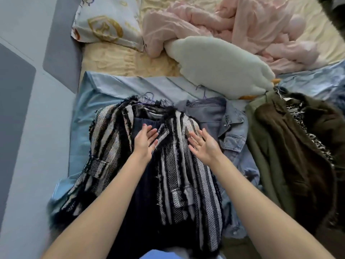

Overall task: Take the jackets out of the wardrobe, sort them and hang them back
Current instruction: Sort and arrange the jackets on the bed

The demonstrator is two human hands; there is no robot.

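Observation:
A black-and-white striped tweed jacket [112, 144] lies face up on the bed, open at the front, on a thin purple hanger. My left hand [144, 141] hovers over its open front with straight fingers. My right hand [202, 144] is spread over the jacket's right chest panel, fingers straight, holding nothing. Under the striped jacket's right side lies a blue denim jacket [233, 135] on a hanger. To the right an olive green jacket [259, 146] and a dark brown jacket [291, 146] are piled on each other.
A light blue garment [97, 90] is spread beneath the jackets. Behind them lie a white plush pillow [218, 66], a crumpled pink blanket [242, 25] and a patterned pillow [106, 23]. A grey padded headboard [28, 90] runs along the left.

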